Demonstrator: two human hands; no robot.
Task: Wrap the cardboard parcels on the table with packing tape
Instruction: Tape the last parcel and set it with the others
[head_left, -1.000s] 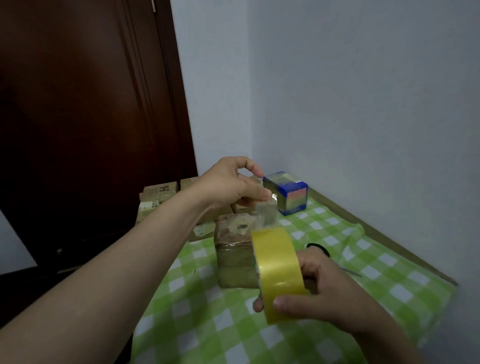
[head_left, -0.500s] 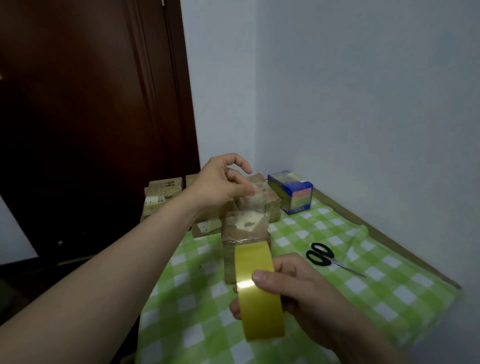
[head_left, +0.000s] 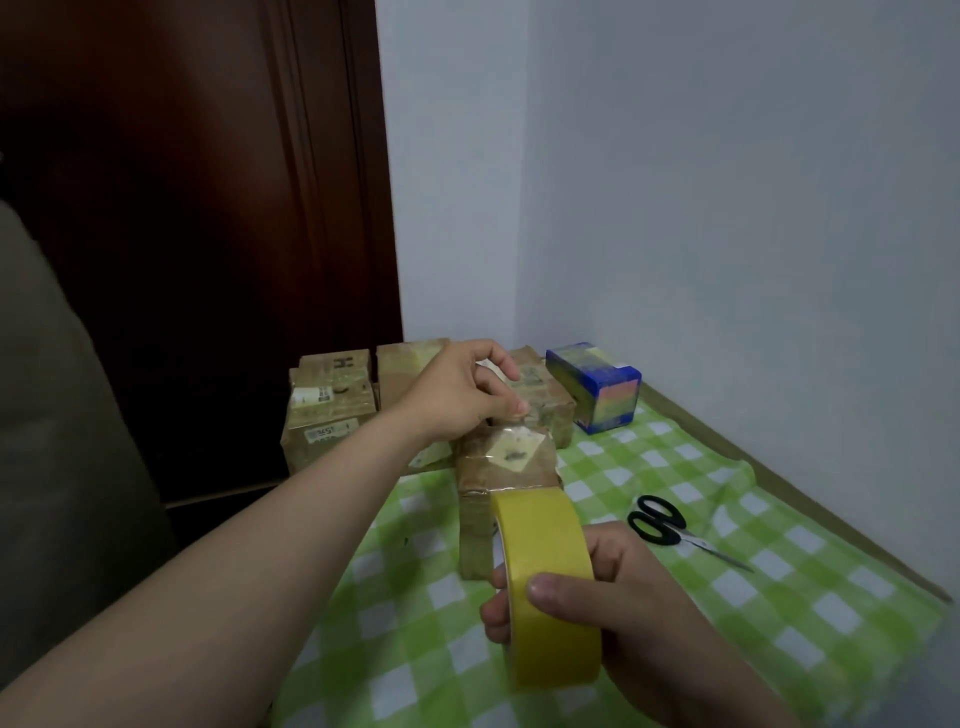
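A brown cardboard parcel (head_left: 506, 467) stands on the green checked tablecloth (head_left: 779, 597), its top glossy with clear tape. My right hand (head_left: 618, 618) grips a yellow roll of packing tape (head_left: 545, 582) just in front of the parcel, thumb across the roll's face. A strip of tape runs from the roll over the parcel's top. My left hand (head_left: 467, 395) pinches the tape's free end at the parcel's far top edge.
Several more cardboard parcels (head_left: 332, 410) are stacked at the table's far left by a dark wooden door. A blue box (head_left: 597, 384) sits in the far corner by the wall. Black-handled scissors (head_left: 670, 530) lie right of the parcel.
My left hand has come down with the tape end onto the parcel's far top edge. My right hand has lowered the roll closer to the parcel's front.
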